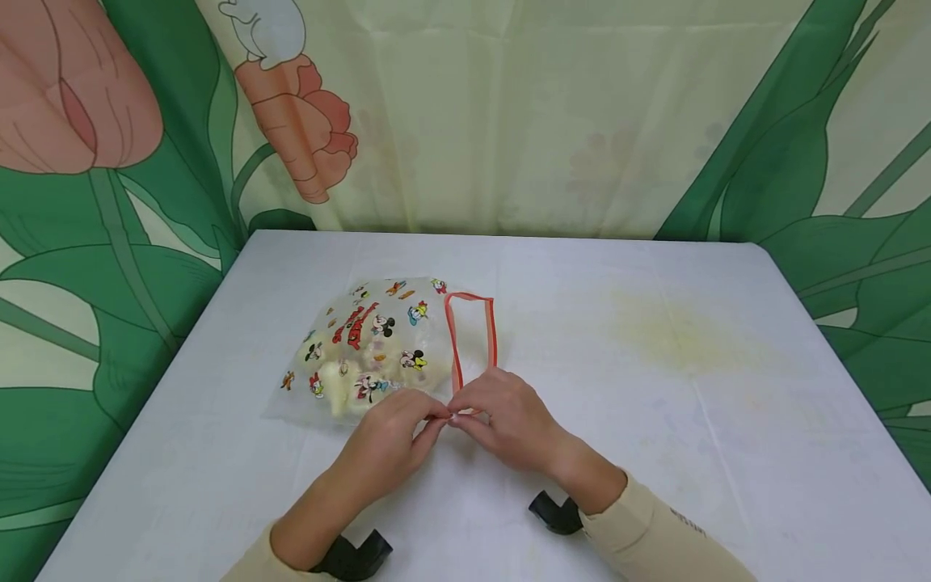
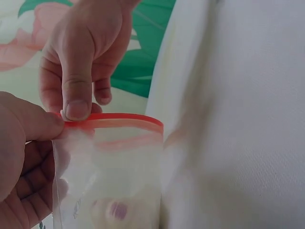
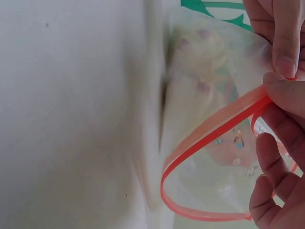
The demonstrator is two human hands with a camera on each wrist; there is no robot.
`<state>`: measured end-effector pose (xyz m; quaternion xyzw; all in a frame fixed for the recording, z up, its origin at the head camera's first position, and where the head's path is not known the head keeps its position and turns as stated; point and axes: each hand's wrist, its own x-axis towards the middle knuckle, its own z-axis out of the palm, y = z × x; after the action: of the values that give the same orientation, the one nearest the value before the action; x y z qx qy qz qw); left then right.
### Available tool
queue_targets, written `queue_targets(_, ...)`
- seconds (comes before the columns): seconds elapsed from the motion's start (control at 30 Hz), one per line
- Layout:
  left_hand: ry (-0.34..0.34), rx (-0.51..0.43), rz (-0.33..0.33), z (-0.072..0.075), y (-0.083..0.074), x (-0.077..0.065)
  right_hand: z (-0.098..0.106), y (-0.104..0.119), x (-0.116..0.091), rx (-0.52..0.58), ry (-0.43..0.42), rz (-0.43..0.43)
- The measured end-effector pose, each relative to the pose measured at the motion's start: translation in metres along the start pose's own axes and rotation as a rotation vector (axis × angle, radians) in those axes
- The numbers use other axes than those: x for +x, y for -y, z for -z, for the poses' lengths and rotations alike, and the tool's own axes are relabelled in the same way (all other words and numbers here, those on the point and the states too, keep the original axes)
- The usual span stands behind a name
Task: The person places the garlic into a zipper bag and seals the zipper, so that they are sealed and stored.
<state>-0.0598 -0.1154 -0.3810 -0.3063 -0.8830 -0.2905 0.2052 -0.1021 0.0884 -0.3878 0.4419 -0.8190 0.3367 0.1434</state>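
Note:
A clear zip bag (image 1: 393,323) printed with cartoon figures lies on the table, its red zip edge (image 1: 494,331) towards the right. Between the hands and the far corner, the mouth gapes in a loop (image 3: 209,131). Inside rest pale cream lumps with purple spots (image 2: 116,210); their kind is unclear. My left hand (image 1: 396,432) pinches the zip at the near corner between thumb and forefinger. Close against it, my right hand (image 1: 509,420) pinches the same red strip, fingertips almost meeting. In the right wrist view the right hand's (image 3: 283,114) other fingers are loosely curled.
A white cloth covers the table (image 1: 618,323), with a faint yellowish stain (image 1: 684,331) on its right side. Behind hangs a curtain (image 1: 509,121) printed with tulips, leaves and a carrot. Black wrist mounts (image 1: 556,513) sit under both forearms.

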Motion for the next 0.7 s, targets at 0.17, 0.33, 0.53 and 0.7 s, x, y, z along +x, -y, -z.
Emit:
queue_targets(0.17, -0.032, 0.002, -0.018, -0.001, 0.002, 0.001, 0.002, -0.003, 0.003, -0.04, 0.004, 0.011)
queue_targets(0.33, -0.047, -0.001, -0.002, 0.002, 0.001, 0.002, 0.003, -0.01, 0.003, -0.067, -0.009, -0.006)
queue_targets(0.53, -0.09, -0.005, 0.0, 0.005, -0.001, 0.001, 0.004, -0.021, 0.001, -0.127, -0.033, -0.074)
queue_targets(0.7, -0.093, 0.002, 0.015, 0.006, -0.002, 0.0, 0.005, -0.022, 0.003, -0.122, -0.024, -0.093)
